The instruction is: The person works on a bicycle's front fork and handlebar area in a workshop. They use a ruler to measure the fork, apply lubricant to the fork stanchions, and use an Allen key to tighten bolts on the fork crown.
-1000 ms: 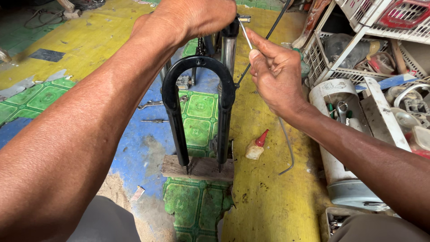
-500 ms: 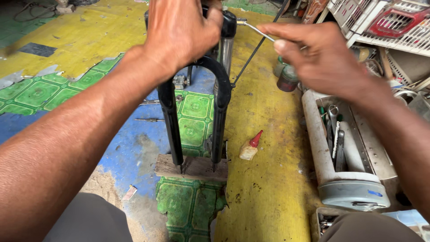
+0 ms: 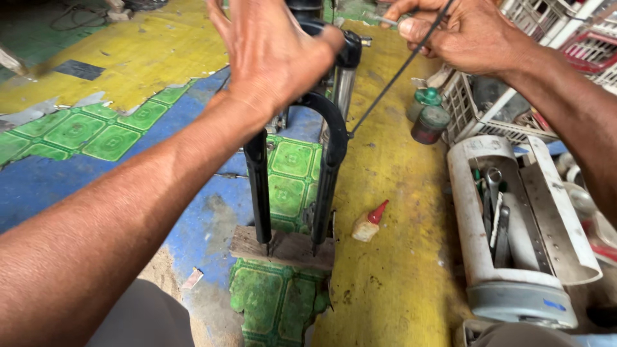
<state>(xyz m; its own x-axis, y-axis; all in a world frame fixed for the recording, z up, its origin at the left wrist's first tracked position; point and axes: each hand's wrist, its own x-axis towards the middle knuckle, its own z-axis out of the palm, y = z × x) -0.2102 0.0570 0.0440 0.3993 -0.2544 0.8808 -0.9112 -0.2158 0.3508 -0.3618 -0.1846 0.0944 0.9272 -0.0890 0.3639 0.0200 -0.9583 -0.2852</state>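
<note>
Suspension fork (image 3: 328,160) was steadied upright at its top by the open-fingered left hand (image 3: 273,51); its legs stood on a wooden block (image 3: 286,247) on the floor. A thin rod (image 3: 379,19) was pinched in the right hand (image 3: 463,32). A small glue bottle (image 3: 367,225) lay nearby.

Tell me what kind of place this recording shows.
Probably a small bicycle repair workshop. A black suspension fork stands upright on a wooden block on the painted floor, a white container holds wrenches, and the right hand holds a thin metal tool.
</note>
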